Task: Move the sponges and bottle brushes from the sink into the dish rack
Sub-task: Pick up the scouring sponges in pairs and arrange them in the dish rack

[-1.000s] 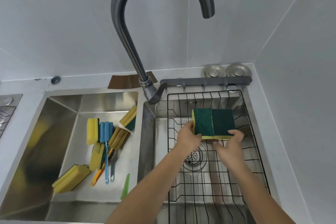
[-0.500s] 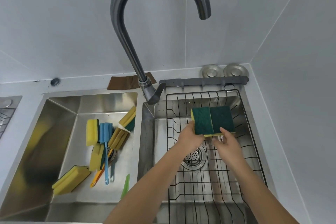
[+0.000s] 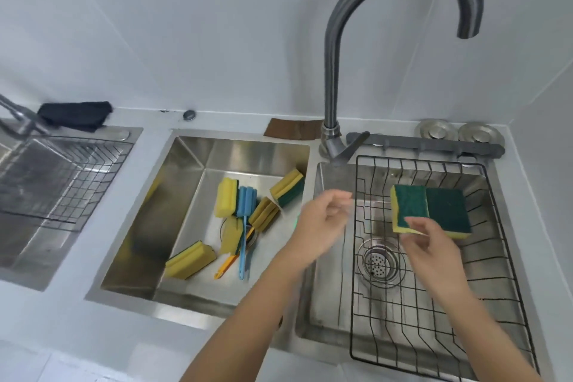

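My right hand [image 3: 429, 246] pinched near sponge [image 3: 408, 208] edge in dish rack [image 3: 496, 257]; left hand [image 3: 322, 226] spread, empty. Rest lay in sink [image 3: 192, 195]. Risk: loose pinch, sponge tipping off wires.

The dish rack [image 3: 493, 214] is black wire and holds two dark green sponges [image 3: 431, 211] with yellow undersides. Left of the rack, yellow sponges [image 3: 189, 259], a blue brush [image 3: 246, 205] and an orange handle [image 3: 228, 265] lie in the steel sink [image 3: 173, 220].
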